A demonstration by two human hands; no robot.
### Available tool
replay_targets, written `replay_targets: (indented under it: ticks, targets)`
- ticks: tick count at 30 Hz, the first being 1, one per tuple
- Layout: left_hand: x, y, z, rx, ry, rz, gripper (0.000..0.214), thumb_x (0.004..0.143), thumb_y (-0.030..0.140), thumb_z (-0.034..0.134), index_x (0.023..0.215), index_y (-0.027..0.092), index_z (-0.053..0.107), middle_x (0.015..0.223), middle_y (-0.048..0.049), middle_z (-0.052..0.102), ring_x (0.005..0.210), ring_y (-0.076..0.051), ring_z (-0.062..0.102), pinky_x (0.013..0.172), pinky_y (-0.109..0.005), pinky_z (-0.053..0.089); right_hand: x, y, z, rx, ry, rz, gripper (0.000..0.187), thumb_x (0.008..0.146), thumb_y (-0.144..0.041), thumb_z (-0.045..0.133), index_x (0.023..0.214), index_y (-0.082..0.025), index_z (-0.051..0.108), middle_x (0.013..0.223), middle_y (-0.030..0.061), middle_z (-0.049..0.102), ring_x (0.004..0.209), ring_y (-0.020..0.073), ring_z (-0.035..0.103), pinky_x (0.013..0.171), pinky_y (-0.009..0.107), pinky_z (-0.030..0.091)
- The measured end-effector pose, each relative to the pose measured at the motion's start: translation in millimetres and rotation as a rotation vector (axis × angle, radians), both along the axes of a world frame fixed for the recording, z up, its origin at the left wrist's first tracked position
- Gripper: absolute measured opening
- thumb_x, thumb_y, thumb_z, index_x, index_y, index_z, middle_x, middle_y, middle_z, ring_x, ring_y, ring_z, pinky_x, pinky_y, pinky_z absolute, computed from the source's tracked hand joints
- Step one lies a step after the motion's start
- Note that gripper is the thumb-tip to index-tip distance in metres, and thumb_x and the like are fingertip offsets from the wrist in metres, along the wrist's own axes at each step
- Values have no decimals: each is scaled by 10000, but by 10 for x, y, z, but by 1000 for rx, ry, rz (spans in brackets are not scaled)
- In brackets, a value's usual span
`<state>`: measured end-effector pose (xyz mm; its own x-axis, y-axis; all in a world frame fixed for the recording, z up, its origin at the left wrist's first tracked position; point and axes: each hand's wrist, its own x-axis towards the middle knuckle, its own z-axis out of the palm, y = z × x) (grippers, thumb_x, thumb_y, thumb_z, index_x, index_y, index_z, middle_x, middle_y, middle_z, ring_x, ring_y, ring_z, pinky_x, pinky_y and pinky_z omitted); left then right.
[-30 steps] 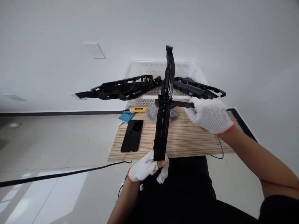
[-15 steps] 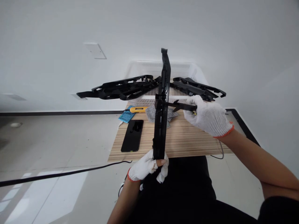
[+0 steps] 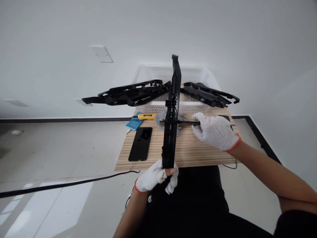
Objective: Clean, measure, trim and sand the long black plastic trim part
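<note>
Pointing away from the body over the surface [image 3: 198, 155], a long black strip [image 3: 170, 142] is held by its near end in the left hand [image 3: 158, 175]. The end is pinched there, with the bare tip of the thumb pressed on top and the rest covered by a white glove [image 3: 148, 178] edged in orange. Across the strip's middle a thin dark bar [image 3: 188, 123] is held nearly level by the right hand [image 3: 214, 130], also gloved; its right end is pinched between thumb and fingers, while its other end shows just past the strip's left side. Whether the bar is passed through the strip or laid against it cannot be told.

Beyond the strip's middle, a white basket [image 3: 192, 107] is set at the back of the surface, near the wall [image 3: 235, 49]. Black parts [image 3: 121, 99] are hung out over its left side, and more pieces [image 3: 203, 93] over its right. Beneath the strip, a grey cloth [image 3: 160, 119] is partly hidden. To its left a yellow tool [image 3: 148, 116] is laid beside a blue packet [image 3: 134, 123], with a phone [image 3: 140, 144] placed nearer the front edge.
</note>
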<state>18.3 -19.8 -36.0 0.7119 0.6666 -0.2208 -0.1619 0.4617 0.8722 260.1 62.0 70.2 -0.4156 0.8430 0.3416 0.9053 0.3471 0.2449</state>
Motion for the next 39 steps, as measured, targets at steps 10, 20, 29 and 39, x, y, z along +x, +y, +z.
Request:
replay_targets:
  ticks: [10,20,29,39]
  targets:
    - [-86,-34,-327,-200,17,69,661,921,769,505,1115,144,593,689,-97,734,445,-187,659,354,-221,479,-9,84,-80,-146,-33,-100,436,1017,-432,328,960,-181,680,709,98,703,547,180,552,566,311,130]
    - [-249,31,-300,-153,-129,-208,651,787,588,813,1189,127,590,866,-119,755,561,-180,707,444,-237,561,12,206,-359,-197,26,-91,405,1000,-430,363,996,-182,683,702,98,704,565,200,602,542,311,125]
    - [-241,-94,-291,-26,139,36,777,907,360,757,1564,333,342,1454,-211,577,862,-186,752,554,-195,536,57,124,-513,-115,196,-105,434,992,-514,450,1076,-172,704,667,66,701,583,203,659,523,293,148]
    - [38,-9,-192,119,396,337,694,997,466,607,1595,203,371,837,-47,717,526,-91,549,463,-184,413,96,69,-423,-23,102,-42,389,997,-430,434,1096,-172,707,647,55,693,508,182,614,507,302,126]
